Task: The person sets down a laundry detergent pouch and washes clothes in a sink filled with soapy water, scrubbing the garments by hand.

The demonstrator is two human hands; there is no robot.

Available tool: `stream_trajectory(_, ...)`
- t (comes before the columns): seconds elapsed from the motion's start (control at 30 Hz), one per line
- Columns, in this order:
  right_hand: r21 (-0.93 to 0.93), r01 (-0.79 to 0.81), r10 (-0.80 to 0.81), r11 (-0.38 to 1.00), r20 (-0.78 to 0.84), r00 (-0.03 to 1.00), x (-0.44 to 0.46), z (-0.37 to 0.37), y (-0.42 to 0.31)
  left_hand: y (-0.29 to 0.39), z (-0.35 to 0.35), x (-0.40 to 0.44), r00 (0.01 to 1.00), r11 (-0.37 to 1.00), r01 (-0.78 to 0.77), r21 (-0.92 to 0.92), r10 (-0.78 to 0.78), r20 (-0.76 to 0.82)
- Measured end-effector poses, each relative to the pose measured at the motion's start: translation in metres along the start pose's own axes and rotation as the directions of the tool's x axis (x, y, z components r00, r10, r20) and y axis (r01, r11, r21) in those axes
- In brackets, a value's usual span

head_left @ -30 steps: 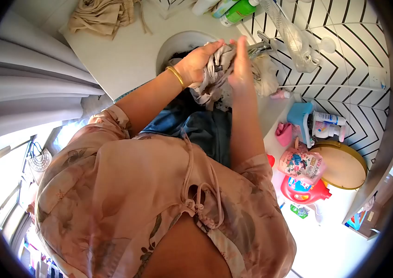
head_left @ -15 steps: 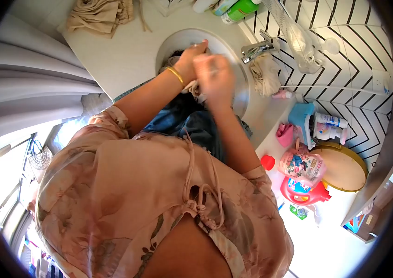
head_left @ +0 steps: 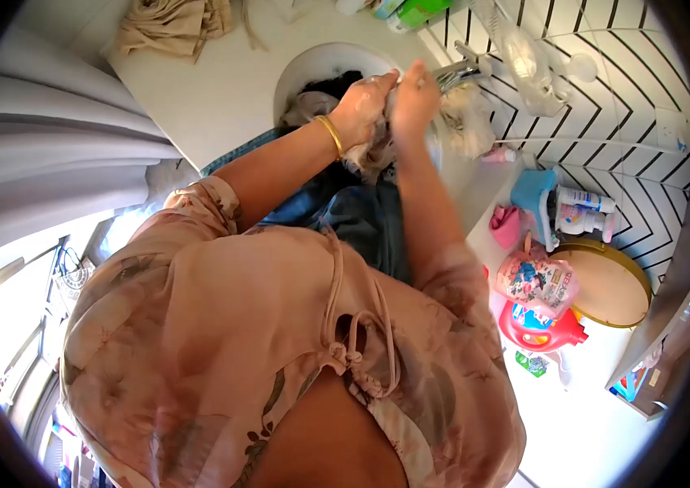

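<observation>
Over the round white sink [head_left: 290,80], my left hand [head_left: 364,107], with a gold bangle at the wrist, is closed on a wet beige cloth [head_left: 376,156]. My right hand [head_left: 415,102] is a little blurred, closed beside it against the same cloth. Suds show on the skin of the left hand. Dark and pale fabric [head_left: 312,104] lies in the sink left of my hands. Dark blue cloth [head_left: 357,224] hangs over the near rim below my wrists.
Folded beige cloth [head_left: 168,31] lies on the counter at upper left. The faucet [head_left: 457,73] and a pale cloth [head_left: 469,122] are right of the sink. Farther right stand a blue container [head_left: 534,195], a pink pouch [head_left: 536,281], a red bottle [head_left: 542,327] and a round tray [head_left: 609,285].
Both hands have shifted right across the sink since half a second ago, bringing the cloth up between them. More of the fabric left in the sink now shows.
</observation>
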State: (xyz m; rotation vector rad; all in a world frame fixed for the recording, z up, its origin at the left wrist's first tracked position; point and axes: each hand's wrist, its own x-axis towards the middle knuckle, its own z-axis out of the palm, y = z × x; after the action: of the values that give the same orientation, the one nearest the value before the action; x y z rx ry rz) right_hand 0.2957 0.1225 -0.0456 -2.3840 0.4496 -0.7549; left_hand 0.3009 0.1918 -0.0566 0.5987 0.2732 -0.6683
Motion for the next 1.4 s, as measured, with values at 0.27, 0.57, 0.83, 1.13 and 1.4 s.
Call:
stream_trajectory(0.27, -0.008, -0.075, 0.075, 0.997, 0.218, 0.973, 0.04, -0.009, 0.012, 0.002, -0.024, 0.0, 0.978, 0.819, -0.174, 0.547, 0.077, 0.196)
stream_trajectory(0.57, 0.394, -0.745, 0.286, 0.538, 0.746, 0.601, 0.074, -0.067, 0.018, 0.068, -0.02, -0.036, 0.966, 0.819, -0.152, 0.553, 0.003, 0.26)
stream_trajectory(0.83, 0.522, -0.64, 0.117, 0.564, 0.717, 0.688, 0.044, -0.063, 0.021, 0.052, -0.035, -0.023, 0.936, 0.994, -0.095, -0.058, 0.109, 0.335)
stream_trajectory(1.13, 0.025, 0.118, -0.12, 0.993, 0.128, 0.984, 0.026, -0.009, -0.017, -0.004, 0.003, -0.014, 0.989, 0.969, -0.126, 0.212, 0.138, -0.046)
stream_trajectory(1.4, -0.19, -0.009, 0.05, 0.982, 0.212, 0.976, 0.036, -0.017, -0.013, 0.016, 0.019, -0.032, 0.979, 0.953, -0.013, 0.303, 0.074, -0.192)
